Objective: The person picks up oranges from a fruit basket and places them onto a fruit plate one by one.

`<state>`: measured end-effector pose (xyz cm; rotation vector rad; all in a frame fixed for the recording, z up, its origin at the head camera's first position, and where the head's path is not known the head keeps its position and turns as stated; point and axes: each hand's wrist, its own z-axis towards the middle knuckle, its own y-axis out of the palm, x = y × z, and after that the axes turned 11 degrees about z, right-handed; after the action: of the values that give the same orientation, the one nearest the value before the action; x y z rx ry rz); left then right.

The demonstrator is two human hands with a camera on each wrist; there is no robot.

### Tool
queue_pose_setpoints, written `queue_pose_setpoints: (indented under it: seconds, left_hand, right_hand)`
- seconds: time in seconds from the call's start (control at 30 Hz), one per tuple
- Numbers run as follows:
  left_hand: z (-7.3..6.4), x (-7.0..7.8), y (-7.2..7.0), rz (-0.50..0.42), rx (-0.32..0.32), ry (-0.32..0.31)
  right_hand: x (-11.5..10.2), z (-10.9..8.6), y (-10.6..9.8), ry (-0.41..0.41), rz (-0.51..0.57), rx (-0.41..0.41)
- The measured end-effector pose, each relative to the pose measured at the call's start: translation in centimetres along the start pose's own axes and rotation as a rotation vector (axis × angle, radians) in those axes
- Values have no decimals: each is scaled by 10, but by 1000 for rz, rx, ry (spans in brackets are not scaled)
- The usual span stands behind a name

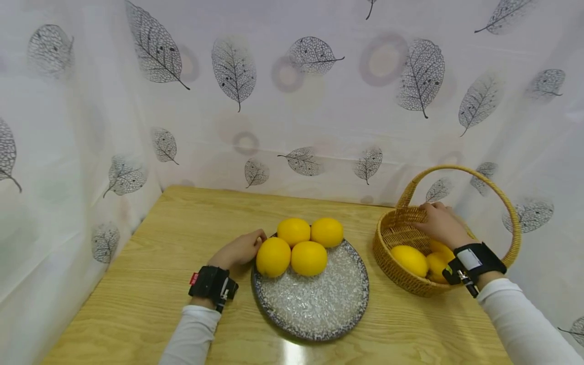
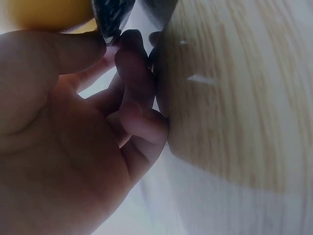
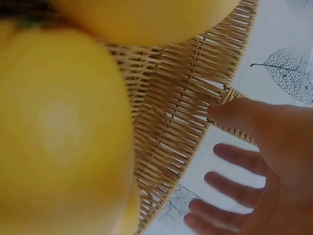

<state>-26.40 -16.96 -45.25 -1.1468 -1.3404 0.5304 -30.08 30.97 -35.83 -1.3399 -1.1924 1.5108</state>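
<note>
A round speckled grey plate (image 1: 319,309) lies on the table, with several lemon-like yellow fruits (image 1: 309,258) grouped on its back left part. My left hand (image 1: 239,249) is at the plate's left edge. In the left wrist view its thumb and fingers pinch the dark plate rim (image 2: 112,17), the lower fingers curled close to the tabletop. On the right, my right hand (image 1: 441,223) reaches over a wicker basket (image 1: 401,276) holding several yellow fruits (image 1: 409,260). The right wrist view has the thumb over the basket rim and the other fingers (image 3: 234,188) extended outside it, loosely spread.
A tall arched handle (image 1: 474,172) rises from the basket, around my right forearm. Behind the wooden table (image 1: 196,213) hangs a pale curtain (image 1: 274,121) with a leaf print, which also runs along both sides. A black band (image 1: 210,285) is strapped on each wrist.
</note>
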Motion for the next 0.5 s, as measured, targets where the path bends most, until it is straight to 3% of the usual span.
queue_pose_setpoints:
  seconds: [0.17,0.4,0.5]
  left_hand:
    - [0,2,0,3,5,2]
    - [0,2,1,4,0,-3]
    - [0,1,1,1,1,0]
  right_hand:
    - [8,-1,0,91,-2,-45]
    - [19,-3,2,153,-17,-141]
    - [22,-6,2,185,0,-137]
